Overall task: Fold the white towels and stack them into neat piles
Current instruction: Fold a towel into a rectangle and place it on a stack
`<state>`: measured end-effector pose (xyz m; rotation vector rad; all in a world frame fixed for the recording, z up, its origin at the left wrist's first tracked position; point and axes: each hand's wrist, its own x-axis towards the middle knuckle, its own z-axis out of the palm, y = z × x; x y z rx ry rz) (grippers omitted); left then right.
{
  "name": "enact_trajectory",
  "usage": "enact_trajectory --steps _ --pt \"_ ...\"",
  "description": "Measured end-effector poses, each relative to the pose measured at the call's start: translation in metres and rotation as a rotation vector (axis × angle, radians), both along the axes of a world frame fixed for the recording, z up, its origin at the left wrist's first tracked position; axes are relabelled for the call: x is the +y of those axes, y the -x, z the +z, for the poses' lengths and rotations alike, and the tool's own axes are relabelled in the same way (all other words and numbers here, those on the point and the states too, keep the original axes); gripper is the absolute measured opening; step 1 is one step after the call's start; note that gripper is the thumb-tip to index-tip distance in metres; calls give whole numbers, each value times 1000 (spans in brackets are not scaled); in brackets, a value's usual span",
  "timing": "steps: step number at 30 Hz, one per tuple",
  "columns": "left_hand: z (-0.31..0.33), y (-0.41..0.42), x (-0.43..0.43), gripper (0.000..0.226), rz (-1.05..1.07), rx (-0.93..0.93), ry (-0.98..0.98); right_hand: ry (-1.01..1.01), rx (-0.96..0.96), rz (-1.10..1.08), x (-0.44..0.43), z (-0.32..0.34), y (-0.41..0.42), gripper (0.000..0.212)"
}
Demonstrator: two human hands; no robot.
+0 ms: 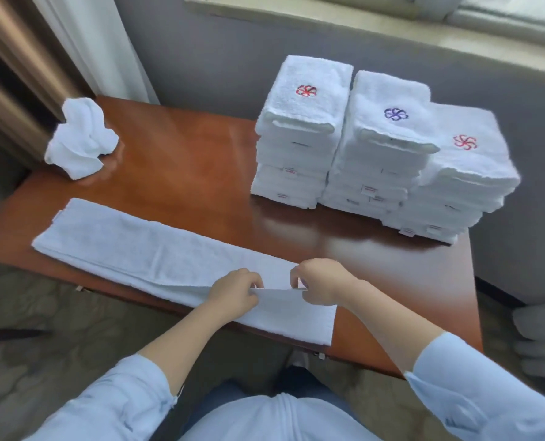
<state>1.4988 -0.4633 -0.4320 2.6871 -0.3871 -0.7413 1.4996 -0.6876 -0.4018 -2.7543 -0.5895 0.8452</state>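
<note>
- The surface (185,160) was a glossy, reddish-brown wooden top set against a grey wall (201,58), below a pale window sill (360,23). A curtain (89,43) hung at the far left, and patterned carpet (42,313) covered the floor.
- Three piles of folded white towels stood touching side by side at the far right of the surface. The left pile (299,132) was topped by a red emblem, the middle pile (379,148) by a purple one, and the lower right pile (455,186) by a red one.
- A crumpled towel (80,138) sat in a heap at the far left corner, well apart from the piles.
- The long towel (131,246), folded into a narrow strip, lay slantwise along the near side, its right end at the surface's near edge.
- The left hand (236,289) kept a narrow grip, with thumb and curled fingers pinching the raised edge of the strip's top layer near its right end.
- The right hand (320,283), just beside it, pinched the same edge in an equally tight grip, and the cloth ran between the two hands.
- Light blue sleeves (121,402) ended partway up both forearms.
</note>
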Motion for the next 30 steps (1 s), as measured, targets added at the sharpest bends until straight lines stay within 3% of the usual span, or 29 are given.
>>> enact_trajectory --steps 6,14,18,20,23,30 --pt "3 18 10 29 -285 2 -107 -100 344 -266 -6 -14 68 37" --pt "-1 33 -18 46 -375 -29 -52 -197 29 -920 -5 -30 108 37" --pt "-5 39 -33 53 -401 -1 -84 -673 184 -1433 0 -37 113 58" --pt "-6 38 -37 53 -393 21 -107 -836 310 -1586 0 -38 110 67" --pt "-5 34 -41 49 -344 84 -106 -964 404 -1678 -1 -38 104 69" --pt "-4 22 -50 50 -281 153 -62 -873 378 -1520 -13 -36 84 18"
